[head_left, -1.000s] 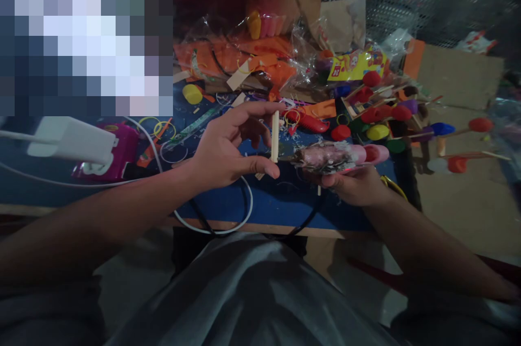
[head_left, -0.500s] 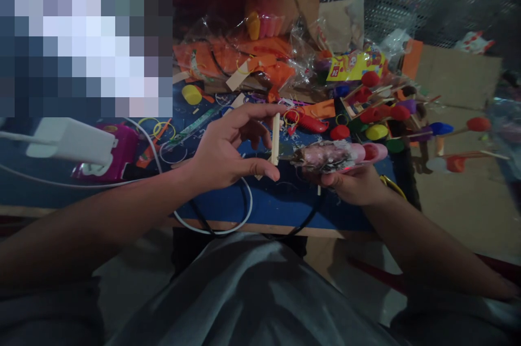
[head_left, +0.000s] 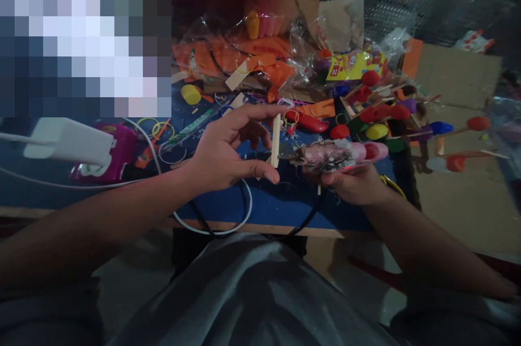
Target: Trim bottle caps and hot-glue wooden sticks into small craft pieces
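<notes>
My left hand (head_left: pixel 228 148) pinches a short pale wooden stick (head_left: pixel 275 140) upright between the forefinger on top and the thumb below. My right hand (head_left: pixel 353 183) is closed under a pink glue gun (head_left: pixel 340 153) crusted with dried glue, held level with its nozzle pointing left. The nozzle tip sits against the lower part of the stick. Both hands hover above a blue board (head_left: pixel 268 205) that rests over my lap.
A white cable (head_left: pixel 228 224) and a black cable loop over the board's near edge. A white plug block (head_left: pixel 67 139) lies left by a magenta packet (head_left: pixel 118 153). Orange plastic bags, rubber bands, coloured bottle caps (head_left: pixel 376 131) and stick-and-cap toys (head_left: pixel 456 130) crowd the back and right. Cardboard (head_left: pixel 456 77) lies far right.
</notes>
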A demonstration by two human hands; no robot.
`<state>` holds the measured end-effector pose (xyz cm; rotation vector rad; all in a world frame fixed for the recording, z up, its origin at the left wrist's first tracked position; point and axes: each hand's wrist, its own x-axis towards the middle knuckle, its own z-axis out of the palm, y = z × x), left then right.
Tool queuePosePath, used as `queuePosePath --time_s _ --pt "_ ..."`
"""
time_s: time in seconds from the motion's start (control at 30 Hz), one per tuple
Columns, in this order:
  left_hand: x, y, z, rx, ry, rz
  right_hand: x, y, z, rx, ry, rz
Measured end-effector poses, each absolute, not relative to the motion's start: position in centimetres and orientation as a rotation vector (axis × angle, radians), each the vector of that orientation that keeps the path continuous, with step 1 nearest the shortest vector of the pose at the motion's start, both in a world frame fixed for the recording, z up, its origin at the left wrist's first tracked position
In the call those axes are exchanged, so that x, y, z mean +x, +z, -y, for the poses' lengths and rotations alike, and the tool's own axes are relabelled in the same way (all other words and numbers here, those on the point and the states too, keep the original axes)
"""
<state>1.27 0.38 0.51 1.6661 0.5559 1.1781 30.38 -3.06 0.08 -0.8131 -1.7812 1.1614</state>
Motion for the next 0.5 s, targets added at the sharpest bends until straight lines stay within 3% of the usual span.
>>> queuePosePath --time_s 0.5 --pt "1.25 0.56 -0.33 1.662 1.154 -0.573 30.63 -0.05 3.18 -0.819 1.249 1.759"
